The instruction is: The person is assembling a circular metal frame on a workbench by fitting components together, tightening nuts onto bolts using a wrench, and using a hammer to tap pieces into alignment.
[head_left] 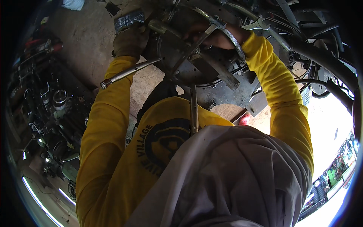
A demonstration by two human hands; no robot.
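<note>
My left hand (130,41) is closed at the near edge of a dark, speckled rectangular block (129,20), fingers partly hidden. Beyond a curved metal hoop (231,36), my right hand (219,38) reaches in among the bars with curled fingers; what they hold is hidden. Below both hands lies a dark round metal plate (177,62), crossed by a flat bar (223,72). One metal rod (130,72) sticks out from the assembly across my left sleeve. Another rod (194,109) points toward my chest. An open-ended wrench head (257,25) shows beside my right wrist.
Dark metal parts and tools (53,113) crowd the left side. Thick black tubing (321,56) and frame pieces bend along the right. A small red item (244,120) sits under the assembly's near edge. At the top left, a white bag (73,3) lies on the dusty floor (83,38).
</note>
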